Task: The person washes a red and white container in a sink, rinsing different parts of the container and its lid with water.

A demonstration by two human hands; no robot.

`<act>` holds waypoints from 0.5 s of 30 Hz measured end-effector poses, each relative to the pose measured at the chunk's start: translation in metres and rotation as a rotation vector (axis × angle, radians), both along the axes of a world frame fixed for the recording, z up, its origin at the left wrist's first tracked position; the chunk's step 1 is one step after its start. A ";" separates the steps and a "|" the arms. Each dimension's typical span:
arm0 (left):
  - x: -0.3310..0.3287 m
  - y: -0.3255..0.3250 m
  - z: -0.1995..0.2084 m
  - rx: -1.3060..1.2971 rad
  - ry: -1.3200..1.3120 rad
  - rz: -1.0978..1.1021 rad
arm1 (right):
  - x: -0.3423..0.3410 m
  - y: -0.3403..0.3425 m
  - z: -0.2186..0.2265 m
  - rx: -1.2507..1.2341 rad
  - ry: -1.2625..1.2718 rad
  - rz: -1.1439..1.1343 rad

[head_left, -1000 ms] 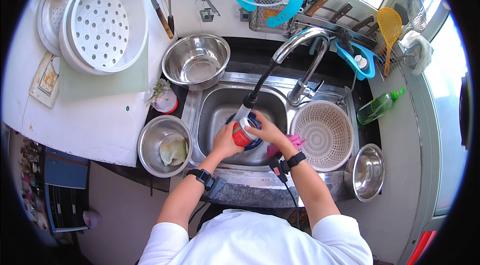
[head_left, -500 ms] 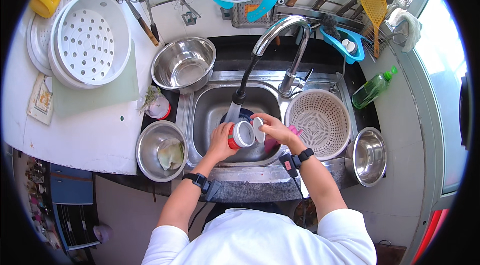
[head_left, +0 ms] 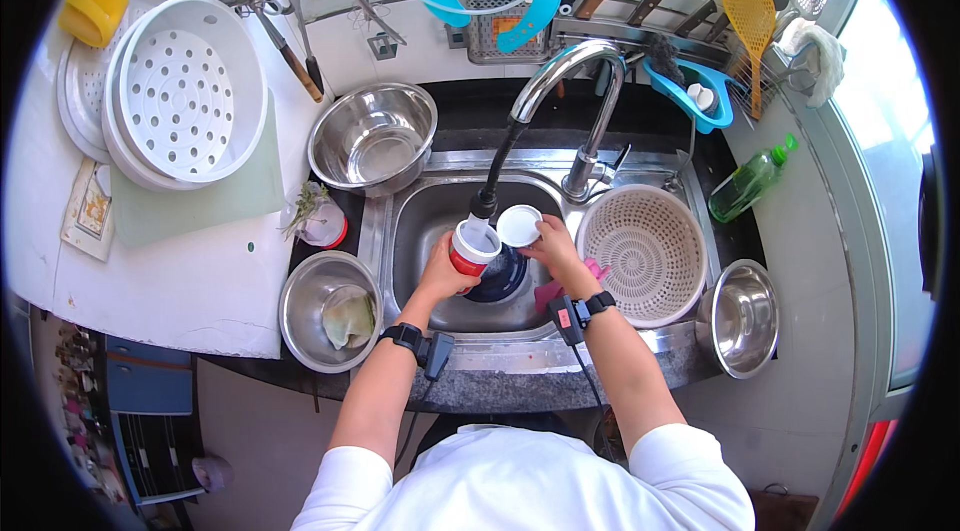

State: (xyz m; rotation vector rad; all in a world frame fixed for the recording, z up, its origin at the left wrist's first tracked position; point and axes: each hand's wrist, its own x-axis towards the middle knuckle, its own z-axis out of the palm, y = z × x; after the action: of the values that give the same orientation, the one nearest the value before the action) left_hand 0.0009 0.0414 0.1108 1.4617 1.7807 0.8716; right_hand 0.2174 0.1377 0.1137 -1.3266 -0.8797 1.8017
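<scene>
My left hand (head_left: 440, 273) is wrapped round a red jar (head_left: 466, 262) with a white rim, held upright over the sink (head_left: 420, 203). Its mouth is under the black spray head of the faucet (head_left: 484, 203), and water seems to run into it. My right hand (head_left: 555, 249) pinches a round white lid (head_left: 519, 226) by its edge, just right of the jar and apart from it. Below the two lies a dark blue round thing (head_left: 503, 281) in the sink, partly hidden. A pink cloth (head_left: 549, 295) lies at the sink's right side, under my right wrist.
A beige colander (head_left: 640, 256) stands right of the sink, a steel bowl (head_left: 738, 319) beyond it. To the left are a steel bowl with something pale inside (head_left: 300, 306), a larger steel bowl (head_left: 330, 146) and a small jar with sprigs (head_left: 322, 227). A green bottle (head_left: 748, 183) stands far right.
My left hand has turned the jar upright and brought it under the faucet's spray head. My right hand has moved the lid up and tilted it flatter, away from the jar's mouth.
</scene>
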 end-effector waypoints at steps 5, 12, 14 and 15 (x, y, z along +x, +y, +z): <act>-0.002 0.000 -0.002 -0.016 0.050 0.065 | -0.025 -0.008 0.005 0.826 -0.413 -0.099; -0.005 -0.009 0.023 -0.159 0.310 0.213 | -0.095 -0.002 0.011 -0.128 0.358 0.096; -0.008 -0.015 0.031 -0.216 0.382 0.228 | -0.102 0.001 0.003 -0.096 0.313 0.109; -0.010 -0.019 0.031 -0.217 0.404 0.234 | -0.100 0.002 0.000 -0.022 0.242 0.134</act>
State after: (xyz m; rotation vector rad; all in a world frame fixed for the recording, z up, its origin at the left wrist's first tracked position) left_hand -0.0095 0.0229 0.1419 1.3742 2.3009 0.4902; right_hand 0.1175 0.1394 0.1136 -1.0550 -0.8339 2.0303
